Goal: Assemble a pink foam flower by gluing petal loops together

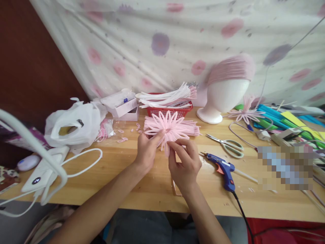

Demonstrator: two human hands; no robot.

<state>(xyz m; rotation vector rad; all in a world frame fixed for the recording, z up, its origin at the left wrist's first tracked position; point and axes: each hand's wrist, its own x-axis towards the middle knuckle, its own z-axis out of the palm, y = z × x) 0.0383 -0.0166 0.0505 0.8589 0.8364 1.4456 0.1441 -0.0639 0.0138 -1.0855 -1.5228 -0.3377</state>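
Observation:
A pink flower-shaped piece made of looped pipe cleaners (169, 127) is held just above the wooden table (142, 183) near its middle. My left hand (147, 149) grips its lower left side, fingers closed around the loops. My right hand (184, 161) pinches one pink loop at the lower edge between thumb and fingers. Both forearms reach in from the bottom of the view.
A blue glue gun (223, 171) lies right of my hands, scissors (228, 144) behind it. A red basket (169, 110) of white and pink pipe cleaners, a white mannequin head (223, 98) with a pink cap, a white plastic bag (73, 127), small boxes (123, 108) and coloured strips (286, 122) stand around.

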